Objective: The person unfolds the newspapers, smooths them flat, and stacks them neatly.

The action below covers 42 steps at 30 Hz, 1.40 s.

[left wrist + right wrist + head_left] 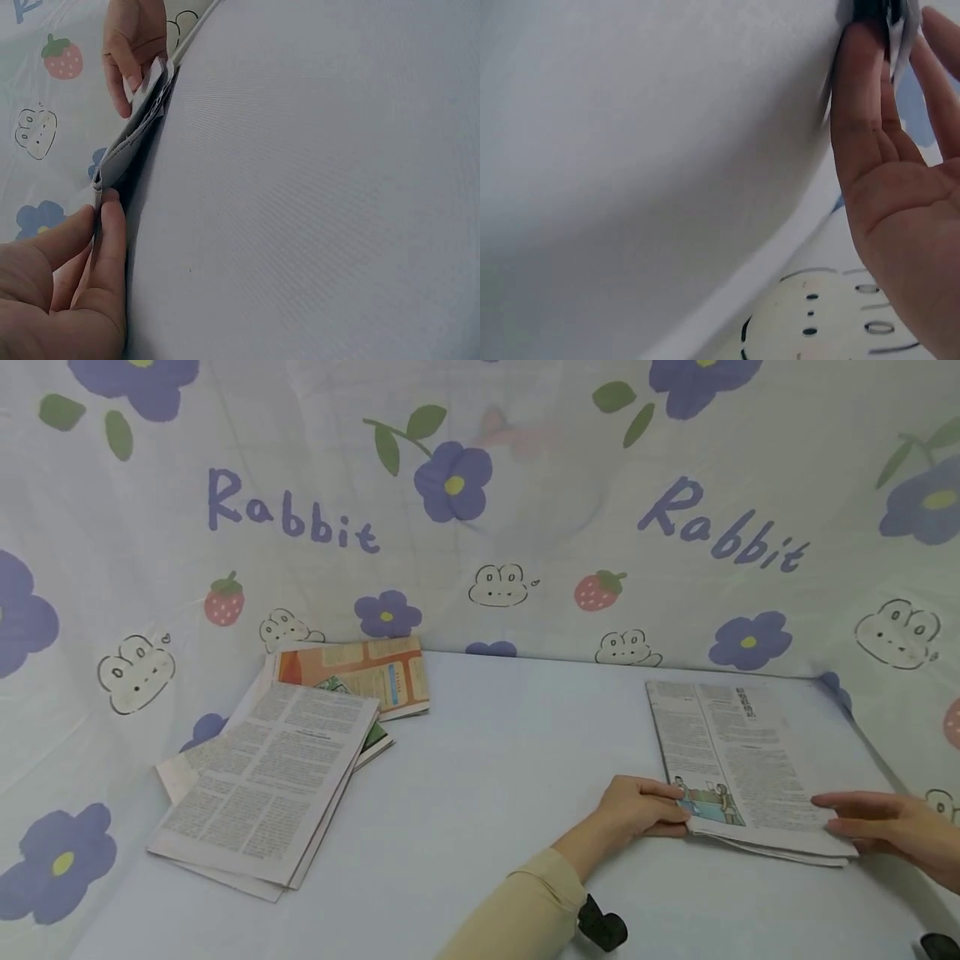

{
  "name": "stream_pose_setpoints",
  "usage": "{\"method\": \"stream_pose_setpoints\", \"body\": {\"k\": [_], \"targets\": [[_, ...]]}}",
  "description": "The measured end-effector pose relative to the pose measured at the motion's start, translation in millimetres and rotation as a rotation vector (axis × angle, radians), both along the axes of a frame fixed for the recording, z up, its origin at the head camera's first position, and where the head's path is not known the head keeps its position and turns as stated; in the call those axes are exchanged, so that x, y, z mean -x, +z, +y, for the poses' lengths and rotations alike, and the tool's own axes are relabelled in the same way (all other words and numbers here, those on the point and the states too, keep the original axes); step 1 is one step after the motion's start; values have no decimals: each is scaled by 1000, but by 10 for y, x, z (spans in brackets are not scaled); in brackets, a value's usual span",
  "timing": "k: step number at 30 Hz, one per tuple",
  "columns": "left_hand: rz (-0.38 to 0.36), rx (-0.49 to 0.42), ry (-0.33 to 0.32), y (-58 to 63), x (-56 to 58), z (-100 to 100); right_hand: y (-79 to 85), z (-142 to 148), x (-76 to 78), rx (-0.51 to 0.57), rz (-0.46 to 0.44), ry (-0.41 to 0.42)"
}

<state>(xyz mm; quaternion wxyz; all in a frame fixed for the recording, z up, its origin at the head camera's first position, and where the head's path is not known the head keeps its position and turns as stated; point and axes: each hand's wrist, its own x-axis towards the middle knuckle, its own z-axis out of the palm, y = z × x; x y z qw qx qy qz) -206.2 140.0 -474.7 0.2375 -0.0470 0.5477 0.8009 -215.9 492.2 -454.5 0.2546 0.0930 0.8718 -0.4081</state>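
Note:
A folded newspaper [738,752] with a small coloured picture at its lower left lies on the right side of the white table. My left hand [637,810] pinches its near left corner, thumb above and fingers beneath, as the left wrist view [82,285] shows. At the right edge, my right hand [892,831] touches the same newspaper with fairly straight fingers. In the right wrist view, some of its fingers [859,97] reach along the paper's underside or between its layers; their tips are partly hidden. The front folds stand slightly apart.
To the left lies an overlapping pile: a printed newspaper [270,777] on top, an orange-and-cream paper [401,672] behind it. A patterned cloth [525,527] with flowers and rabbits hangs along the table's back and sides. Black objects, partly cut off, show near both wrists.

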Motion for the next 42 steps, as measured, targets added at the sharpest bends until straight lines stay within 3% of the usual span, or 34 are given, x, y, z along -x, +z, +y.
{"method": "stream_pose_setpoints", "body": {"k": [6, 15, 20, 27, 35, 42], "targets": [[-37, -120, 19, -83, 56, 0, 27, 39, -61, 53, -32, -18], [-63, -173, 59, -99, 82, 28, 62, 124, -158, 335, -132, -105], [-57, -194, 71, -89, 82, 19, 64, 162, -185, 350, -124, -95], [-39, -229, 73, -115, 110, 18, 37, 209, -220, 458, -188, -27], [-13, -265, 118, -139, 119, 24, 74, 174, -216, 450, -203, 29], [12, -278, 67, -176, 114, 31, 28, 134, -219, 475, -143, -74]]}}
